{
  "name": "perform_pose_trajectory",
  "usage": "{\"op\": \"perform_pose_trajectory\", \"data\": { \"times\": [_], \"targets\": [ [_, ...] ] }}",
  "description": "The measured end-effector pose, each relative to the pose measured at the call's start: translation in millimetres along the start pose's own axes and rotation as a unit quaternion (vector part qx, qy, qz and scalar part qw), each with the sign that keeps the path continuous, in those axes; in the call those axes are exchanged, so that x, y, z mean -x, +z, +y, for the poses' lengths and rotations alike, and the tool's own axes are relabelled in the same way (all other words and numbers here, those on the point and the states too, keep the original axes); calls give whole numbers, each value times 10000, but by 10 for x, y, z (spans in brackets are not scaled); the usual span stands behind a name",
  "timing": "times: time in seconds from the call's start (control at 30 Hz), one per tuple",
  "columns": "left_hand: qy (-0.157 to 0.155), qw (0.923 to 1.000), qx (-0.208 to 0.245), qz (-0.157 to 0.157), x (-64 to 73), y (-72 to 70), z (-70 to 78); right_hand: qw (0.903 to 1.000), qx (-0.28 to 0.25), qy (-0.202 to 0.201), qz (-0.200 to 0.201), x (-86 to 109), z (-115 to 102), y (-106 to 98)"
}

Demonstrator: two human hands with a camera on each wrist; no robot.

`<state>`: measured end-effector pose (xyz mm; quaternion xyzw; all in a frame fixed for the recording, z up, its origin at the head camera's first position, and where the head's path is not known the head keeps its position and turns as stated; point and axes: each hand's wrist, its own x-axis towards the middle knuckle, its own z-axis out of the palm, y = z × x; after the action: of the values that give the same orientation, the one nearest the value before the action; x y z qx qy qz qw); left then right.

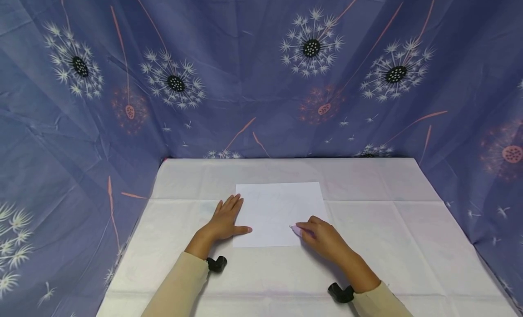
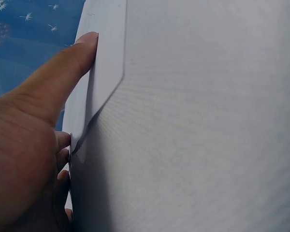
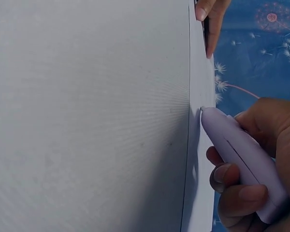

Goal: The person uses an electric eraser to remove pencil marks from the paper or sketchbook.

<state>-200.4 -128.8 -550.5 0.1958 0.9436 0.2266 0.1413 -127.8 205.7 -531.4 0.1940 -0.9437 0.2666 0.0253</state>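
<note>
A blank white sheet of paper (image 1: 273, 212) lies on the white-covered table. My left hand (image 1: 224, 219) rests flat at its left edge, fingers straight and thumb reaching onto the lower left part. My right hand (image 1: 327, 240), at the sheet's lower right, grips a chunky lavender tool (image 3: 244, 162) with curled fingers. The tool tapers to a small narrow tip and has a dark slit along its side. Its tip points left and down, close over the paper. In the left wrist view, the left thumb (image 2: 63, 70) lies along the sheet near its corner.
The white tablecloth (image 1: 408, 244) has fold creases and extends around the sheet. Behind and beside the table hangs a blue curtain (image 1: 237, 71) with dandelion prints. Black wrist devices (image 1: 340, 293) sit at both cuffs of the beige sleeves (image 1: 180, 285).
</note>
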Motion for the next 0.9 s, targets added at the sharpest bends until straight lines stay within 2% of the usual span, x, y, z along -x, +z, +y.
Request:
{"op": "perform_pose_trajectory", "data": {
  "times": [0.4, 0.63, 0.9],
  "targets": [
    [25, 10000, 43, 32, 5, 4, -9, 10000, -23, 17, -23, 10, 2, 10],
    [-15, 10000, -62, -28, -3, 18, -20, 9998, -33, -29, -168, 10, -3, 26],
    [13, 10000, -10, -1, 1, -2, -4, 9997, 68, -3, 242, 14, 13, 50]
  ]
}}
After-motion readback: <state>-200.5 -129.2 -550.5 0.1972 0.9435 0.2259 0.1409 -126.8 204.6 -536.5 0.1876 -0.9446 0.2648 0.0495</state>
